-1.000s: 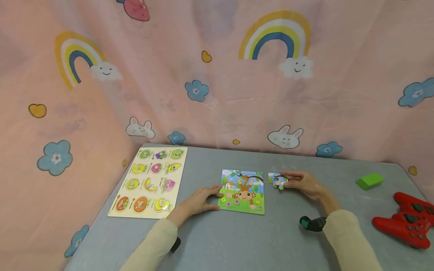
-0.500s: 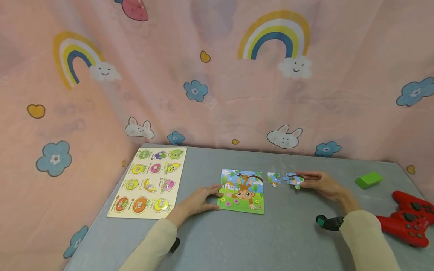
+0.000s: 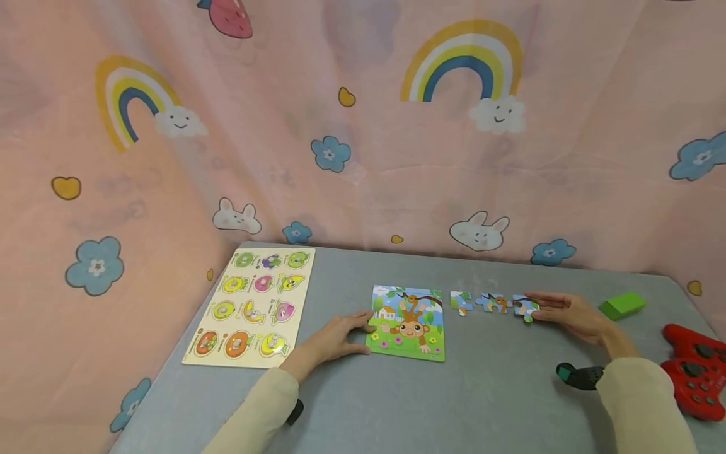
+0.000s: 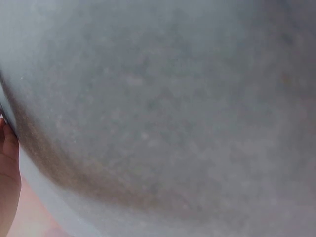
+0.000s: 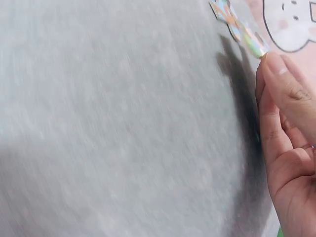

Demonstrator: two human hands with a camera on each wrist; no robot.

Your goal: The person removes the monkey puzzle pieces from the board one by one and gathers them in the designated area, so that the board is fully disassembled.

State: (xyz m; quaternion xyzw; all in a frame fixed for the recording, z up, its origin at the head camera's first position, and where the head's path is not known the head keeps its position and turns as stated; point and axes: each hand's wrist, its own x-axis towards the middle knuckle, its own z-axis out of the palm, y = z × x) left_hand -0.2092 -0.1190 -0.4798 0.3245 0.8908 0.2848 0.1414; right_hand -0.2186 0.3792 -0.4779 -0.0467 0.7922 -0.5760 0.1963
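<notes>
A square monkey jigsaw puzzle lies on the grey table in the head view. My left hand touches its left edge, fingers and thumb spread; the left wrist view catches only a bit of this hand. To the puzzle's right, a loose puzzle piece and a second piece lie in a row. At the row's right end, my right hand pinches another puzzle piece between thumb and fingers. Whether this piece touches its neighbour, I cannot tell. Thumb and blurred pieces show in the right wrist view.
A fruit knob board lies on the left of the table. Over on the right are a green block, just past my right hand, and a red game controller, partly behind my right sleeve. A pink patterned curtain rises behind the table.
My right hand has moved rightward, and puzzle pieces that were bunched beside the monkey puzzle now lie spread in a row. My left hand has stayed at the puzzle's edge.
</notes>
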